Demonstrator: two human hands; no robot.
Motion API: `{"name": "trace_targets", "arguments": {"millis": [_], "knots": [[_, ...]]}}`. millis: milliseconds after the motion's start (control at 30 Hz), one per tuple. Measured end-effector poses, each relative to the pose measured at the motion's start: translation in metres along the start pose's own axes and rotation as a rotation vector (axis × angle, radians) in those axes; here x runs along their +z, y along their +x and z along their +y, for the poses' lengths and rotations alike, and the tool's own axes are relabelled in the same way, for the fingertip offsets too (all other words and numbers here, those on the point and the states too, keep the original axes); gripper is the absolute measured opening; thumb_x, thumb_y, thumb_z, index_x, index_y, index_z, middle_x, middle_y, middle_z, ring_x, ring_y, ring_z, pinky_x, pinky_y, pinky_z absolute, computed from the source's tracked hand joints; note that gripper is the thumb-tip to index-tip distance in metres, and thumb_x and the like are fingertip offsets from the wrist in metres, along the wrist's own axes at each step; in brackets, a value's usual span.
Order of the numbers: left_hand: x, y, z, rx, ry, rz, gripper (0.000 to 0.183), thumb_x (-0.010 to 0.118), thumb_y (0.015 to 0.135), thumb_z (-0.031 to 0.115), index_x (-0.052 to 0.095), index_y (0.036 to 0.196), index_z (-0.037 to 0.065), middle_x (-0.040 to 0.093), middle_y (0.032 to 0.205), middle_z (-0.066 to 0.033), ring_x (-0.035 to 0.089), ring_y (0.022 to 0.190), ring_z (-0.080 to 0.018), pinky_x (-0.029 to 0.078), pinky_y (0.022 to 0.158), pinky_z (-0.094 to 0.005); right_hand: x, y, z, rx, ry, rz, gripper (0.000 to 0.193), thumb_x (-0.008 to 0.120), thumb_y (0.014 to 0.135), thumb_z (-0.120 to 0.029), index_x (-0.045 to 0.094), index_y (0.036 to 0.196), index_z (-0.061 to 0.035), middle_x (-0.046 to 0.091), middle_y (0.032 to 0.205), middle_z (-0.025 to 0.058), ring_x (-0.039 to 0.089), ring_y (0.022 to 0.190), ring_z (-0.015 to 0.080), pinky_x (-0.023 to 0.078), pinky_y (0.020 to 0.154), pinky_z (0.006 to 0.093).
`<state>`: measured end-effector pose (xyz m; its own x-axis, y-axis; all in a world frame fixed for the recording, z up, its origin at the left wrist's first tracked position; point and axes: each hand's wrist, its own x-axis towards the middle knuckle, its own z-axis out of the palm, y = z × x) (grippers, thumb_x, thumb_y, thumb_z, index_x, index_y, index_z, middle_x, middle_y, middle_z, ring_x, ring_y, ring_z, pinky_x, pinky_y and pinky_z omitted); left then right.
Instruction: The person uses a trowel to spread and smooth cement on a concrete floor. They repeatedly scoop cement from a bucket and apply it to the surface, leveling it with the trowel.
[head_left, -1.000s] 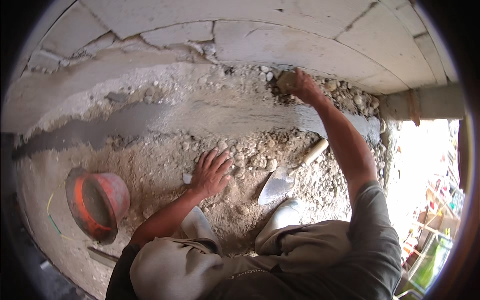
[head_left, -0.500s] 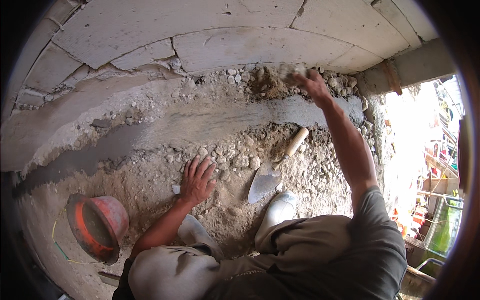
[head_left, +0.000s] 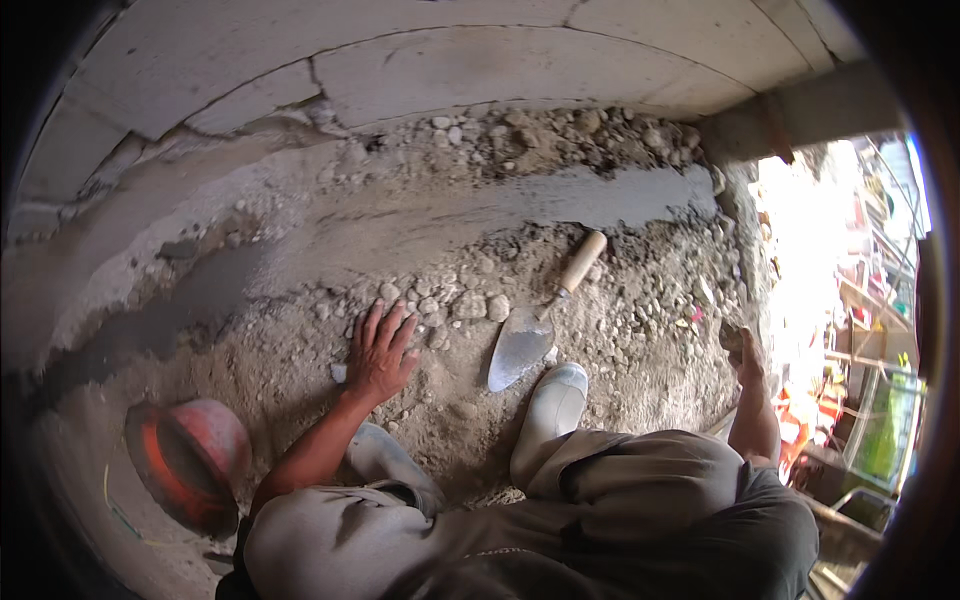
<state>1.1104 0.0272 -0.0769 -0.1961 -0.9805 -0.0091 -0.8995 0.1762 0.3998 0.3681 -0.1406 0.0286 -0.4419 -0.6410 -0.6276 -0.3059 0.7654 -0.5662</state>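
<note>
My left hand lies flat on the gravelly soil with its fingers spread, holding nothing. Out to the far right, my right hand is closed round a grey-brown stone, partly hidden by the fingers. Between the two hands a trowel rests on the ground, its wooden handle pointing up and right, its blade just ahead of my right boot. Beyond the trowel, a smoothed grey mortar strip runs across the ground, with loose stones along its near side.
A pale block wall curves across the far side, with rubble at its foot. At the lower left a reddish bucket is tipped toward the left. A concrete beam and a bright opening with piled materials lie to the right.
My right hand has come back from the rubble by the wall to the far right, near my body. The left hand stays on the ground; the view has shifted slightly.
</note>
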Motion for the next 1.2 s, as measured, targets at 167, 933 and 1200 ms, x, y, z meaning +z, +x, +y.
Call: {"name": "trace_targets", "arguments": {"millis": [167,933,1200], "knots": [[0.005,0.006,0.001,0.098,0.04,0.101,0.056,0.06,0.089,0.024,0.048,0.141,0.006,0.037,0.154,-0.0183,0.027,0.143,-0.0454,0.024,0.115,-0.0596,0.012,-0.073,0.015,-0.019,0.133,-0.012,0.031,0.064,0.092,-0.033,0.066,0.111,-0.0087,0.069,0.099,0.0071,0.064,0.088,0.0186,0.054,0.073,0.037],[-0.004,0.005,0.002,0.051,0.062,0.028,0.057,0.065,0.09,0.027,0.05,0.142,0.011,0.032,0.157,-0.0106,0.024,0.145,-0.0375,0.021,0.117,-0.0554,0.294,-0.104,-0.136,-1.452,-1.34,-0.256,0.032,0.05,0.1,-0.019,0.053,0.132,-0.0184,0.045,0.145,0.0178,0.044,0.134,0.0319,0.039,0.107,0.0552],[-0.004,0.002,-0.001,0.012,0.028,0.033,0.055,0.061,0.093,0.032,0.049,0.144,0.014,0.03,0.159,-0.0073,0.025,0.146,-0.0347,0.022,0.118,-0.0537,0.332,-0.12,-0.141,-1.712,-1.568,-0.527,0.017,0.061,0.094,-0.028,0.067,0.109,-0.0206,0.059,0.106,0.0046,0.055,0.106,0.0225,0.042,0.093,0.0474]]}}
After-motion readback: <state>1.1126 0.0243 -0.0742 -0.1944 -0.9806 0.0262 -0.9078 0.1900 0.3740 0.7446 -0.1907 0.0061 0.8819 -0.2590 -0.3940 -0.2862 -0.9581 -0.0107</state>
